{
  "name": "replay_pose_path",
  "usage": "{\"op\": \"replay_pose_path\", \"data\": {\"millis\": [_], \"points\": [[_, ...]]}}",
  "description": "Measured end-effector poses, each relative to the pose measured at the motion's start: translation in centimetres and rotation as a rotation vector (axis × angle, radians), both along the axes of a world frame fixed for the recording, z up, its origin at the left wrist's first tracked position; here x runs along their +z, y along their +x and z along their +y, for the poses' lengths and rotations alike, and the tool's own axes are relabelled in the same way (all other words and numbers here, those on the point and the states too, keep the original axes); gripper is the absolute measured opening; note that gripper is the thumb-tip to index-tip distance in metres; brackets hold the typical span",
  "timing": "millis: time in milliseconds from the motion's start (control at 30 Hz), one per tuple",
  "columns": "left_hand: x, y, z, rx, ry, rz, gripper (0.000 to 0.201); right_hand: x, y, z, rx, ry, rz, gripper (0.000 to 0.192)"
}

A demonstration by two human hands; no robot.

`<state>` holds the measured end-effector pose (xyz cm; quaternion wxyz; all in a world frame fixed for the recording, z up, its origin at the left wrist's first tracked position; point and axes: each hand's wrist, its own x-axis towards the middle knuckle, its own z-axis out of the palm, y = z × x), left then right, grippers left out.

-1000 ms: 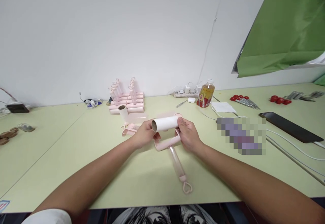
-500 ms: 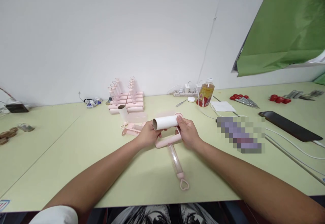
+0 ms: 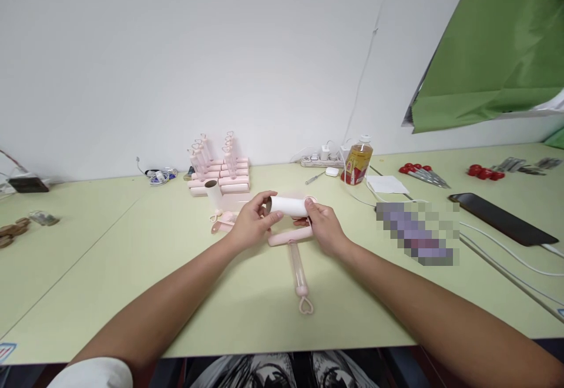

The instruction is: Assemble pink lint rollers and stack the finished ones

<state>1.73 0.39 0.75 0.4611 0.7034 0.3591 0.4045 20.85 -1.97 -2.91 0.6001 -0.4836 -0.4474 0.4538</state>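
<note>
In the middle of the table, my left hand [image 3: 253,222] curls round the left end of a white lint roll [image 3: 288,206], thumb along its near side. The roll lies sideways and its hollow cardboard core shows at the left. My right hand [image 3: 325,223] pinches the right end, closed on it, with the thumb on top. Just below the roll is a pink lint roller [image 3: 291,236], its clear handle [image 3: 298,267] pointing towards me and ending in a heart-shaped loop. The roller's right end meets my right hand; the fingers beneath are hidden.
Behind my left hand stand another white roll [image 3: 214,193] and loose pink lint roller parts [image 3: 222,225]. Several pink lint rollers [image 3: 233,181] line the wall. A drink bottle [image 3: 356,162], a power strip [image 3: 311,161], red-ended tools [image 3: 423,174] and a phone [image 3: 502,218] are to the right.
My left hand has shifted from under the roll to round its left end, fingers now over the top. The pink lint roller's handle has swung slightly left and up.
</note>
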Motion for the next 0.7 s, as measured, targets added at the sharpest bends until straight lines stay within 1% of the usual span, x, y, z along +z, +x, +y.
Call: {"op": "replay_pose_path", "data": {"millis": [67,133,167,233,267,367,433,567,633,700], "points": [[0.6,-0.2,0.2,0.107,0.115,0.063,0.051,0.0,0.5,0.3,-0.030,0.019,-0.071,0.059],[1.4,-0.4,0.3,0.207,0.210,0.151,0.054,0.3,1.3,0.6,-0.072,0.014,-0.236,0.054],[1.8,-0.4,0.5,0.242,0.241,0.212,0.057,0.5,1.7,0.6,-0.072,-0.009,-0.347,0.049],[2.4,-0.4,0.8,0.280,0.285,0.351,0.060,0.8,2.5,0.7,-0.015,-0.064,-0.593,0.040],[2.6,-0.3,1.0,0.282,0.304,0.415,0.058,0.9,2.7,0.7,0.032,-0.077,-0.706,0.036],[2.8,0.2,1.6,0.241,0.364,0.553,0.044,1.2,2.9,0.5,0.166,-0.047,-0.931,0.022],[2.6,0.7,1.8,0.215,0.402,0.609,0.039,1.3,2.7,0.4,0.230,-0.003,-0.993,0.020],[2.0,1.4,2.2,0.216,0.414,0.661,0.037,1.3,2.2,0.3,0.344,0.133,-1.056,0.026],[1.8,1.4,2.4,0.213,0.397,0.663,0.036,1.2,2.1,0.3,0.375,0.191,-1.064,0.027],[1.6,1.3,2.6,0.206,0.394,0.662,0.035,1.1,2.1,0.4,0.374,0.217,-1.061,0.028]]}}
